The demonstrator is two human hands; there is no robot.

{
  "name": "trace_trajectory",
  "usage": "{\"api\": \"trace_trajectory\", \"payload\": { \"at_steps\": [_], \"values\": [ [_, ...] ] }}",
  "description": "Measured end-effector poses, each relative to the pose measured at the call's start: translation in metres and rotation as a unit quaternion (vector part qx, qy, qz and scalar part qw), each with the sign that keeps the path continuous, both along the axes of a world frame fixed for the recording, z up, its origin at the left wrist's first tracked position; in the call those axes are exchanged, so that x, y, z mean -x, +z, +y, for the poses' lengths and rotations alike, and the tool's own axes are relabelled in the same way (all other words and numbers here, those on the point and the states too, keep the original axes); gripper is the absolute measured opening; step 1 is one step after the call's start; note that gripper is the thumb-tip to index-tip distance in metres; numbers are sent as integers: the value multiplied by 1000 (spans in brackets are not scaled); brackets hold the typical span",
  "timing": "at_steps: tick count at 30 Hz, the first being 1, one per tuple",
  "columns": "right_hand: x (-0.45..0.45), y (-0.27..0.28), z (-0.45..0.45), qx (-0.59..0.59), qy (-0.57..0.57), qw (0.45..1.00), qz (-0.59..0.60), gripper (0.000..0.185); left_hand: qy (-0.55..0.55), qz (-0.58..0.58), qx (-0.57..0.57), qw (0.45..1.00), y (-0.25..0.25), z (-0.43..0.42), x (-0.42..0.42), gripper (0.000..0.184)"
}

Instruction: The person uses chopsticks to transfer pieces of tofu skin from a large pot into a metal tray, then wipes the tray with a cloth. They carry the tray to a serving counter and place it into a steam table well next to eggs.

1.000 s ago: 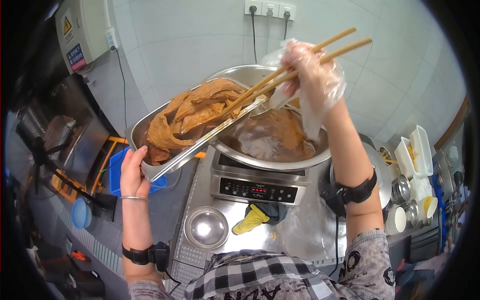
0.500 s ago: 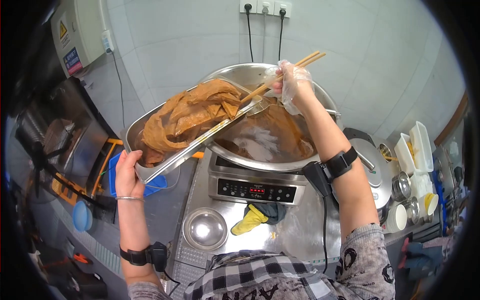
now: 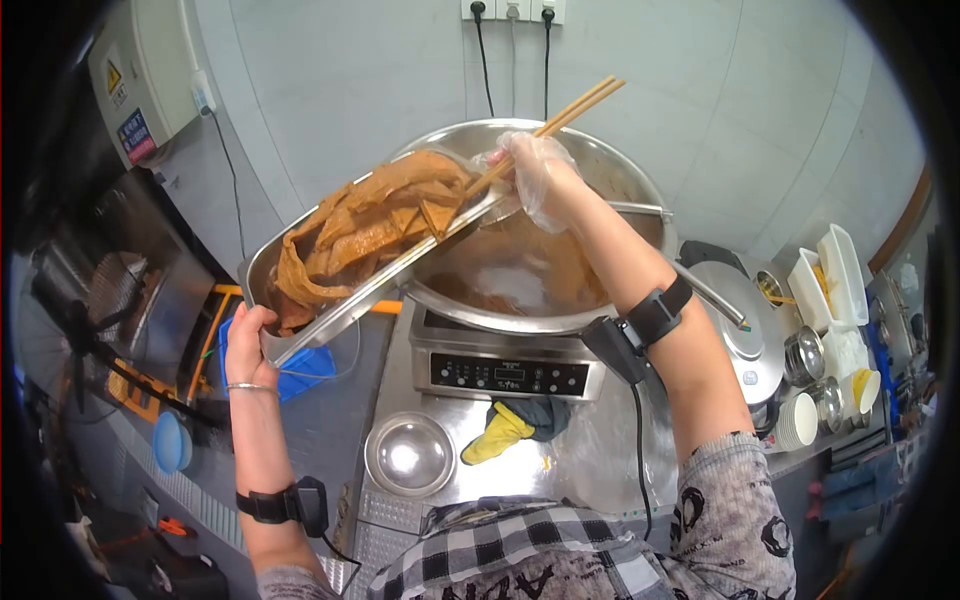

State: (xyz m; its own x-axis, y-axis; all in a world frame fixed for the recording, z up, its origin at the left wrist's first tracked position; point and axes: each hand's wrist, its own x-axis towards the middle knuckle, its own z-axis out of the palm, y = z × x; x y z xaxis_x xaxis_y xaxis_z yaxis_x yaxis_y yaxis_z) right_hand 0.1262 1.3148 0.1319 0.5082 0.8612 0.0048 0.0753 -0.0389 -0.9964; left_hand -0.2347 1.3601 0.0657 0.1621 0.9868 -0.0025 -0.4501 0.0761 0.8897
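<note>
My left hand [image 3: 250,345] grips the lower left corner of a long metal tray [image 3: 350,312], which slants up to the right with its far end over the pot rim. Folded brown sheets of food [image 3: 350,225], resembling braised tofu skin, are heaped in it. My right hand [image 3: 535,170], in a clear plastic glove, is closed on wooden chopsticks [image 3: 585,103] at the tray's right end. The chopsticks' lower ends reach the food by the tray rim. Beneath that hand stands a wide metal pot [image 3: 460,312] of brown liquid [image 3: 540,255]; what lies under the surface is unclear.
The pot stands on an induction cooker [image 3: 505,375]. In front lie a metal bowl [image 3: 409,455] and a yellow and grey cloth [image 3: 500,432]. A long metal handle [image 3: 710,292] juts from the pot's right side towards a round lidded appliance [image 3: 740,350]. White containers [image 3: 835,275] stand farther right.
My right hand has moved left with the chopsticks, closer to the tray's end. The wire mesh and brown piece seen in the pot before no longer show clearly. The cooker's red digits look dark.
</note>
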Motion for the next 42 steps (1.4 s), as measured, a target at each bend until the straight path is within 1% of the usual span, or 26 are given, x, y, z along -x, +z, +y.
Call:
{"api": "trace_trajectory", "payload": {
  "at_steps": [1,2,3,5,6,8,9,11,13,14,15,17,20,21,22,23,24,26,29,31,32,33,35,37,40,42],
  "values": [
    [10,5,-7,4,-4,999,-42,21,3,7,6,1000,-2,-1,1,19],
    [17,14,-17,45,-17,999,9,22,-4,-2,7,1000,-4,0,1,20],
    [18,11,-22,47,-20,999,10,22,-7,0,9,1000,-4,-2,4,20],
    [18,6,-36,31,-13,999,-37,23,-28,8,2,1000,-3,-9,10,22],
    [21,5,-47,32,-22,999,-36,23,-30,7,8,999,0,-15,12,24],
    [33,1,-76,33,-38,993,-111,34,-36,6,9,999,5,-32,17,28],
    [35,-5,-91,37,-47,992,-111,34,-55,8,-1,998,9,-41,19,32],
    [40,-17,-124,-43,18,984,-175,36,-88,10,6,996,17,-61,27,31],
    [59,-15,-161,-48,8,996,-79,37,-119,9,18,993,30,-85,27,34],
    [64,-17,-178,-53,5,997,-59,37,-142,8,27,989,30,-93,28,37],
    [67,-18,-195,-58,4,998,-39,37,-132,-4,37,991,23,-98,30,40],
    [78,-18,-232,-36,-48,998,-10,36,-142,-5,32,989,17,-114,31,41],
    [81,-26,-284,-51,-63,997,-15,35,-158,2,37,987,8,-143,32,40],
    [82,-30,-302,-58,-74,995,-10,35,-146,-5,56,988,8,-155,28,35],
    [81,-35,-318,-60,-73,995,-11,35,-154,-2,67,986,7,-166,23,35],
    [79,-40,-335,-45,-78,996,17,34,-162,2,79,984,4,-178,18,34],
    [77,-47,-352,-29,-82,995,45,34,-171,10,88,981,-3,-188,14,34],
    [72,-68,-387,-26,-97,993,55,34,-195,25,111,974,-21,-211,1,34],
    [62,-106,-439,-11,-132,988,77,33,-229,63,125,963,-68,-243,-24,36],
    [55,-133,-472,1,-197,977,79,31,-258,64,138,954,-100,-265,-45,38],
    [52,-143,-486,6,-219,972,87,36,-275,72,145,948,-109,-279,-55,37],
    [48,-157,-501,11,-219,972,90,36,-281,102,145,943,-131,-289,-63,36],
    [39,-186,-533,27,-283,955,81,35,-312,68,176,931,-158,-313,-81,36],
    [30,-207,-560,43,-275,956,89,34,-341,57,212,914,-190,-329,-95,36],
    [21,-232,-581,67,-303,946,93,33,-360,70,202,908,-227,-341,-117,34],
    [12,-258,-585,25,-307,948,85,33,-368,71,210,903,-246,-340,-132,33]
  ]
}}
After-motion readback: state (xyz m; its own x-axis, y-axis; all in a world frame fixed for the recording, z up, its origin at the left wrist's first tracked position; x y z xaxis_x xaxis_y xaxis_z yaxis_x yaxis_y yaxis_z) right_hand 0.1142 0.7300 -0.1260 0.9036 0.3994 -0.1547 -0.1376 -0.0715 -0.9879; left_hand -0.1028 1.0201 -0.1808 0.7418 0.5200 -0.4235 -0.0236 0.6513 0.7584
